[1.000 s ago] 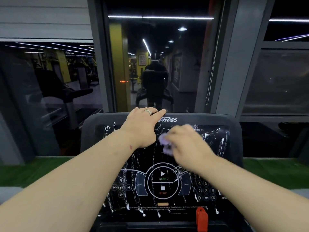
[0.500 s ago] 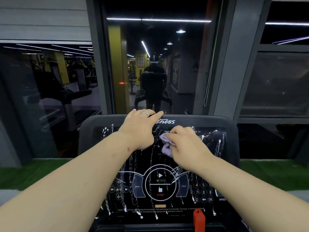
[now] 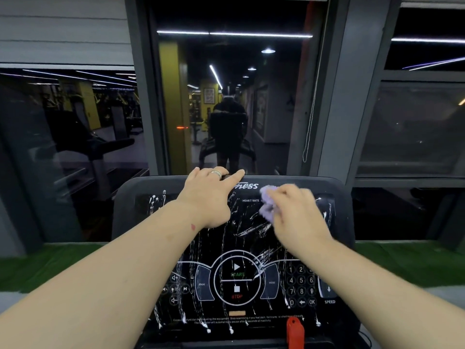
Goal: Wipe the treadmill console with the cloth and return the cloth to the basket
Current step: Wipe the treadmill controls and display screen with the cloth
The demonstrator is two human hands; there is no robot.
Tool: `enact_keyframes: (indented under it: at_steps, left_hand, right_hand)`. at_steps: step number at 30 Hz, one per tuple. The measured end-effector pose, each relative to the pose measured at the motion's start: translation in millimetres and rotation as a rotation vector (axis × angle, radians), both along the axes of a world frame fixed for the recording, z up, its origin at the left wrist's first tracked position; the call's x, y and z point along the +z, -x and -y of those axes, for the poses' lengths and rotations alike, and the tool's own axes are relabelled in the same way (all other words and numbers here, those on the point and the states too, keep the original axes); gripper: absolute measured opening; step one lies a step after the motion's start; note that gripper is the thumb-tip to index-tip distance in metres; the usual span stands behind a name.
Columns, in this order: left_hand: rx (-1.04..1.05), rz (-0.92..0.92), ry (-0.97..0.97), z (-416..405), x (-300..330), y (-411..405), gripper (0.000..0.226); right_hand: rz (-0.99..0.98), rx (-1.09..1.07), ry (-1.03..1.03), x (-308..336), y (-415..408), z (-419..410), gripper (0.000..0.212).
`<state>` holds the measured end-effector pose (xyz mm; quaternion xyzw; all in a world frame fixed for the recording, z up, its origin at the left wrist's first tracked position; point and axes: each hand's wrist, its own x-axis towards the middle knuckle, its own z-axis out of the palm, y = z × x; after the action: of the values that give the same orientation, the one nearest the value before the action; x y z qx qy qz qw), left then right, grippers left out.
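Observation:
The black treadmill console [image 3: 236, 285] fills the lower middle of the head view, streaked with white runs of liquid. My right hand [image 3: 294, 215] grips a bunched pale purple cloth [image 3: 268, 204] and presses it against the upper right part of the panel, near the "HEART RATE" label. My left hand [image 3: 208, 197] rests on the console's top edge, fingers curled over the rim, a ring on one finger. No basket is in view.
A red safety key [image 3: 294, 331] sticks up at the console's bottom edge. Behind the console is dark window glass [image 3: 226, 109] with reflections, a grey pillar [image 3: 344, 96] to the right, and green turf [image 3: 50, 263] below.
My right hand has slid the cloth right and up across the top of the panel, smearing the streaks there. The left hand has stayed on the top edge.

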<state>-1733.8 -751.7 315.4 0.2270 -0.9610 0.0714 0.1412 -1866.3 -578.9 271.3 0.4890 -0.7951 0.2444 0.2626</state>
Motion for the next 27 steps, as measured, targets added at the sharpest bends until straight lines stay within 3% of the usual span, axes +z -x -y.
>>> enact_keyframes:
  at_steps: [4,6,8,9,10,12,15,17,20,21,24,26,27]
  left_hand:
    - [0.015,-0.013,0.002,-1,-1,2,0.092]
    - [0.011,-0.014,0.0,-1,-1,1,0.092]
    - [0.012,-0.017,-0.009,-3,0,1,0.091]
    - [0.014,-0.015,-0.011,-4,0,0,0.091]
    - [0.016,-0.013,-0.012,-4,1,0,0.091]
    - [0.018,-0.013,-0.008,-4,0,1,0.091]
    - [0.026,0.008,0.01,-2,-1,3,0.092]
    - [0.031,0.027,0.009,-3,-1,4,0.093]
    - [0.038,0.017,-0.004,-7,0,6,0.091]
    - [0.04,0.011,-0.007,-8,0,6,0.09]
    - [0.046,0.012,-0.008,-6,-1,6,0.092]
    - [0.048,0.009,-0.003,-5,-2,7,0.093]
    - [0.049,0.005,0.001,-5,-2,8,0.092]
  right_hand:
    - [-0.16,0.327,-0.336,-20,-3,-9,0.023]
    - [-0.145,0.278,-0.192,-3,13,-9,0.015]
    - [-0.07,0.056,0.061,12,24,-7,0.013]
    - [-0.063,-0.027,0.091,12,22,-4,0.019]
    - [-0.085,-0.032,0.056,5,17,0,0.025]
    - [-0.142,0.178,-0.117,-23,0,4,0.032]
    - [-0.259,0.366,-0.308,-27,4,-1,0.024]
    - [-0.161,0.201,-0.143,-3,21,-2,0.011]
    - [-0.106,-0.101,0.077,10,26,2,0.014]
    - [-0.16,-0.065,0.034,2,18,4,0.021]
    - [-0.294,0.34,-0.227,-40,-5,0,0.033]
    - [-0.308,0.429,-0.275,-29,9,-8,0.017]
    - [-0.252,0.367,-0.224,-17,21,-9,0.008]
